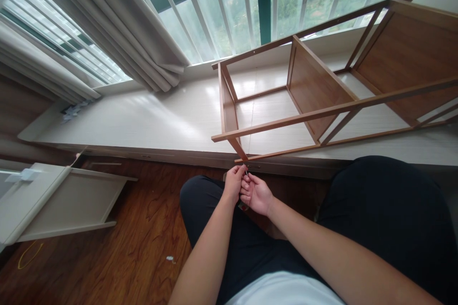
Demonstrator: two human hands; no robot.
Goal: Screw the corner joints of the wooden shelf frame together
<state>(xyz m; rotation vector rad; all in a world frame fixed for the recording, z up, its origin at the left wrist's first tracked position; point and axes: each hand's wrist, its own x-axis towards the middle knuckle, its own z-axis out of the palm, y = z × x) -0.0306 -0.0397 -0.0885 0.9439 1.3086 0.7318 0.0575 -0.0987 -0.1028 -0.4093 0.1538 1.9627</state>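
My left hand (pixel 234 182) and my right hand (pixel 258 194) are close together below the near corner of a brown wooden shelf frame (pixel 265 126). The fingers of both hands are pinched around a small thin metal piece (pixel 246 171), too small to tell its exact kind. My right palm faces up with its fingers curled. The shelf frame lies on its side on the pale ledge (pixel 161 119), its lower leg end just above my left fingertips. Part of a small object below my hands is hidden.
Windows with white bars (pixel 246 5) and a beige curtain (pixel 118 19) stand behind the ledge. A white cabinet piece (pixel 78 205) is at left on the wooden floor (pixel 146 228). A small white scrap (pixel 170 259) and a yellow strap (pixel 30 256) lie there. My knees flank my hands.
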